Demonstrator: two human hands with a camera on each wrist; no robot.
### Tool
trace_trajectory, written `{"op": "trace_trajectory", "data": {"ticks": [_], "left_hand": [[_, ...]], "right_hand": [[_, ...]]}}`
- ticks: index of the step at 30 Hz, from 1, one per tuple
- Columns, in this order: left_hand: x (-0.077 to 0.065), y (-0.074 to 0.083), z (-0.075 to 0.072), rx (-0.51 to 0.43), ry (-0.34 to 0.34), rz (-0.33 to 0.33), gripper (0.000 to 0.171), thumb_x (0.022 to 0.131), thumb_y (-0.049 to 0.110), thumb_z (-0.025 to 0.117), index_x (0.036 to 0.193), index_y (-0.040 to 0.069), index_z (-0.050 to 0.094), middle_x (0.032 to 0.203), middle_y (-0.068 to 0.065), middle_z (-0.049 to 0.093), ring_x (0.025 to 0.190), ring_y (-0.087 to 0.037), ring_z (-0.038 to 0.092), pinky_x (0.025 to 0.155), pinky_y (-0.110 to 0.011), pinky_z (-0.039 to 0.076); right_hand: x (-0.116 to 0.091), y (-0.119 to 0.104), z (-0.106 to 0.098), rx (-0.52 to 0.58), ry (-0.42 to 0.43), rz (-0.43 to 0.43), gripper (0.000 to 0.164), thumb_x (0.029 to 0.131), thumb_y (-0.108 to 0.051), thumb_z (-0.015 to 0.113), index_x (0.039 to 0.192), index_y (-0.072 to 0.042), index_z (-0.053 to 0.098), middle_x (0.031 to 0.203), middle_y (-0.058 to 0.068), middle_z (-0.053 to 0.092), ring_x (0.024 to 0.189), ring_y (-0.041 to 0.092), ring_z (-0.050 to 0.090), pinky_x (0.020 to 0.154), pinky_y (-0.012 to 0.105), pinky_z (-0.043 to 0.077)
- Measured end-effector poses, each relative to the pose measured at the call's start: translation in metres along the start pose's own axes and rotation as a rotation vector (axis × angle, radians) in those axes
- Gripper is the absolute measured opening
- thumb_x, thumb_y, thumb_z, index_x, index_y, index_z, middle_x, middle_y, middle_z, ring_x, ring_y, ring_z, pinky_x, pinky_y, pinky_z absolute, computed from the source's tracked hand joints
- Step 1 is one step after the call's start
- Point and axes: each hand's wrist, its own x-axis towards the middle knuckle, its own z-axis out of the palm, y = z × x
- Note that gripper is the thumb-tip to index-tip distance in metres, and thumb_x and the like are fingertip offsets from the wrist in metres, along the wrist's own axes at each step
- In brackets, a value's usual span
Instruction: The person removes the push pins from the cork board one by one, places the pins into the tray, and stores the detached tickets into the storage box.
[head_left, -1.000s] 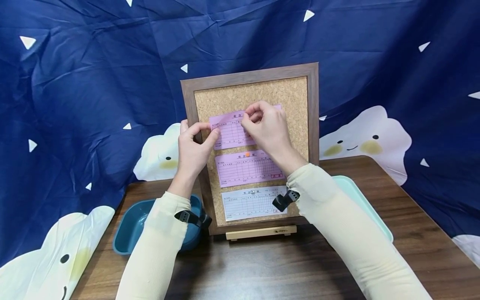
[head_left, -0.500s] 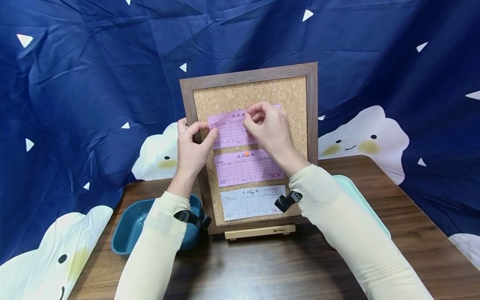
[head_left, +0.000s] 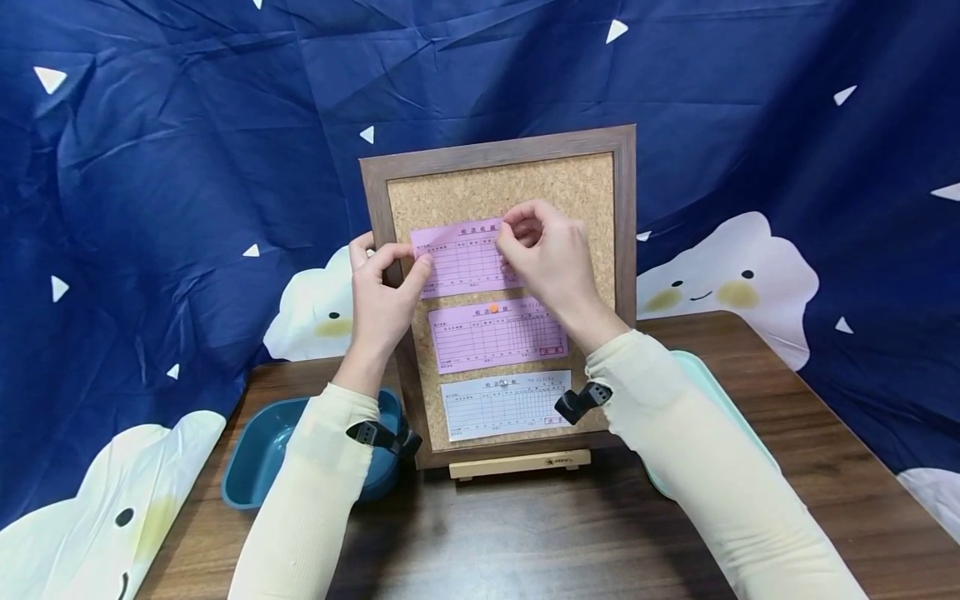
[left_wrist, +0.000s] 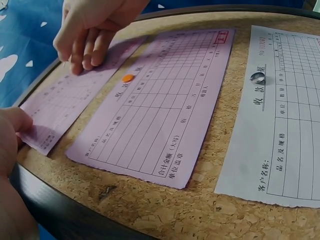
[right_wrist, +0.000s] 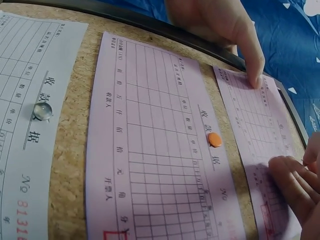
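Note:
My left hand (head_left: 384, 292) pinches the left edge of the upper pink receipt (head_left: 459, 262) between thumb and forefinger. Behind my right hand (head_left: 553, 258), the right part of that receipt is hidden in the head view. The right thumb and forefinger meet at the receipt's top edge; a small reddish bit shows between them in the right wrist view, mostly hidden. Just below, a second pink receipt (left_wrist: 150, 105) is fixed to the corkboard (head_left: 495, 187) with an orange thumbtack (right_wrist: 214, 139). Lowest hangs a white receipt (head_left: 480, 417) with a clear thumbtack (right_wrist: 43, 111).
The framed board leans on a small wooden stand (head_left: 521, 463). A blue-green basin (head_left: 255, 467) sits to its left, partly behind the left forearm. On the right, a mint tray (head_left: 720, 392) is half covered by the right sleeve. A blue curtain (head_left: 225, 167) hangs behind the table (head_left: 480, 542).
The upper pink receipt has shifted slightly left along with my left hand. My right hand has moved a little to the right across it. The lower receipts stay in place.

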Motion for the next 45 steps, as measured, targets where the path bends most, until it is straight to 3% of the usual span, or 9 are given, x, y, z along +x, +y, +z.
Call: {"op": "trace_trajectory", "data": {"ticks": [7, 17, 24, 29, 36, 39, 42, 45], "left_hand": [[0.0, 0.0, -0.001, -0.001, 0.023, -0.007, 0.024, 0.095, 0.019, 0.078, 0.105, -0.002, 0.076, 0.156, -0.018, 0.034, 0.131, -0.027, 0.045, 0.099, -0.037, 0.044], [-0.001, 0.0, -0.001, 0.008, 0.045, 0.027, 0.022, 0.095, 0.016, 0.077, 0.102, -0.006, 0.075, 0.153, -0.017, 0.033, 0.14, -0.023, 0.035, 0.11, -0.038, 0.04], [-0.002, -0.001, -0.004, 0.017, 0.05, 0.043, 0.024, 0.095, 0.017, 0.077, 0.103, -0.005, 0.076, 0.155, -0.015, 0.033, 0.137, -0.025, 0.035, 0.096, -0.033, 0.04], [-0.002, -0.002, -0.005, 0.017, 0.055, 0.06, 0.023, 0.095, 0.017, 0.077, 0.103, -0.005, 0.076, 0.153, -0.013, 0.032, 0.135, -0.027, 0.038, 0.095, -0.032, 0.038], [-0.003, -0.004, -0.007, 0.012, 0.092, 0.091, 0.024, 0.095, 0.016, 0.077, 0.102, -0.007, 0.076, 0.137, -0.005, 0.036, 0.118, -0.013, 0.039, 0.089, -0.029, 0.037], [-0.003, -0.006, -0.007, 0.03, 0.122, 0.116, 0.025, 0.095, 0.016, 0.076, 0.102, -0.008, 0.075, 0.129, 0.003, 0.037, 0.118, -0.008, 0.038, 0.092, -0.03, 0.034], [-0.003, -0.006, -0.007, 0.042, 0.151, 0.138, 0.026, 0.093, 0.016, 0.076, 0.1, -0.008, 0.075, 0.122, 0.01, 0.037, 0.117, -0.009, 0.038, 0.09, -0.029, 0.032], [-0.003, -0.005, -0.008, 0.027, 0.165, 0.149, 0.026, 0.092, 0.016, 0.077, 0.099, -0.009, 0.074, 0.117, 0.012, 0.038, 0.105, -0.014, 0.041, 0.08, -0.024, 0.032]], "right_hand": [[0.002, 0.002, -0.005, 0.047, 0.026, 0.016, 0.011, 0.096, -0.003, 0.069, 0.102, 0.004, 0.074, 0.094, 0.018, 0.08, 0.078, 0.019, 0.072, 0.072, 0.012, 0.052], [0.001, 0.009, -0.015, 0.097, 0.036, 0.0, 0.011, 0.096, -0.002, 0.069, 0.101, 0.006, 0.074, 0.093, 0.019, 0.079, 0.072, -0.003, 0.065, 0.071, 0.013, 0.054], [-0.001, 0.013, -0.021, 0.145, 0.053, -0.02, 0.011, 0.096, -0.003, 0.071, 0.1, 0.006, 0.075, 0.092, 0.02, 0.079, 0.069, -0.009, 0.066, 0.071, 0.013, 0.055], [-0.004, 0.018, -0.025, 0.17, 0.062, -0.04, 0.009, 0.097, -0.001, 0.072, 0.099, 0.007, 0.075, 0.091, 0.02, 0.079, 0.072, -0.008, 0.068, 0.07, 0.013, 0.055], [-0.006, 0.021, -0.028, 0.193, 0.06, -0.059, 0.009, 0.097, -0.002, 0.072, 0.099, 0.007, 0.075, 0.089, 0.022, 0.08, 0.073, -0.01, 0.07, 0.068, 0.012, 0.055], [-0.007, 0.023, -0.03, 0.176, 0.065, -0.073, 0.008, 0.097, -0.001, 0.074, 0.098, 0.006, 0.075, 0.088, 0.022, 0.08, 0.072, -0.011, 0.069, 0.068, 0.012, 0.054], [-0.007, 0.025, -0.031, 0.183, 0.066, -0.097, 0.007, 0.096, 0.001, 0.076, 0.098, 0.007, 0.074, 0.087, 0.022, 0.08, 0.072, -0.011, 0.069, 0.067, 0.012, 0.056], [-0.008, 0.026, -0.032, 0.216, 0.06, -0.112, 0.007, 0.095, 0.003, 0.076, 0.098, 0.008, 0.073, 0.087, 0.023, 0.079, 0.071, -0.009, 0.07, 0.067, 0.014, 0.057]]}}
